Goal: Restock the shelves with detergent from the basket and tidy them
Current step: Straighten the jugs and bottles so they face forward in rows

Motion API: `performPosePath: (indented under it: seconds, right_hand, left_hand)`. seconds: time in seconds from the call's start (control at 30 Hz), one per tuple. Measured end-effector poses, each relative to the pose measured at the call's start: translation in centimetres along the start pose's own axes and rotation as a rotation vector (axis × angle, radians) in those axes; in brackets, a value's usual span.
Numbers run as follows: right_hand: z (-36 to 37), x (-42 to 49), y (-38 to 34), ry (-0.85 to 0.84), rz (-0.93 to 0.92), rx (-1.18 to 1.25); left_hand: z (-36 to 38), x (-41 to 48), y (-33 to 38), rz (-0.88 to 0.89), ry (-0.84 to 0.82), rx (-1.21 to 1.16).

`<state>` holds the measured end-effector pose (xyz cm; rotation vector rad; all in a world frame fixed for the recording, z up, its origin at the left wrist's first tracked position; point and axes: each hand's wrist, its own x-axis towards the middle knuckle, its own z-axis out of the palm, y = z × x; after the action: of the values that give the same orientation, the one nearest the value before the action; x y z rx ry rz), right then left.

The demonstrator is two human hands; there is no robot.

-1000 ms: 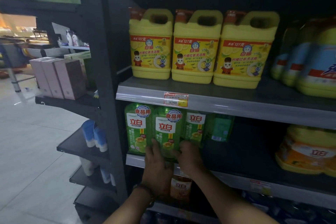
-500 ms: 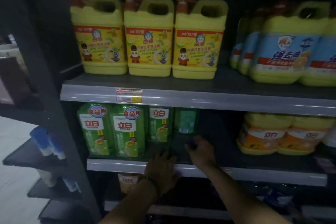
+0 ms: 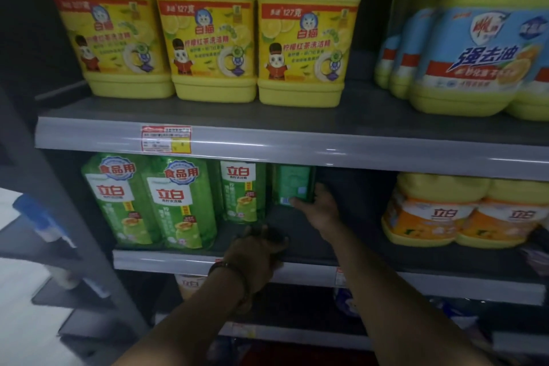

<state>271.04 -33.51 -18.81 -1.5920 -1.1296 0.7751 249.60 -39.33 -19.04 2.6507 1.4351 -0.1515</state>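
A person's right hand [image 3: 322, 209] gripped a rear green detergent bottle [image 3: 292, 184]; the left hand [image 3: 257, 251] rested on the shelf [image 3: 166, 261], its grip unclear.

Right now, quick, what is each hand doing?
Left hand: rests on the shelf edge, fingers bent; too dark to tell more.
Right hand: grips the rearmost green bottle.
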Motion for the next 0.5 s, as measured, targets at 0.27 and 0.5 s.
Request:
performPosePath:
  seconds: [0.27, 0.5]
  right_hand:
    - [-0.2, 1.8, 0.2, -0.063, 0.018, -0.035]
    - [-0.7, 0.5, 2.2, -0.070, 0.039, -0.168]
  left_hand:
    - [-0.5, -0.3, 0.2, 0.019, 0.001, -0.075]
    - [-0.6, -0.4, 0.4, -0.011, -0.037, -0.071]
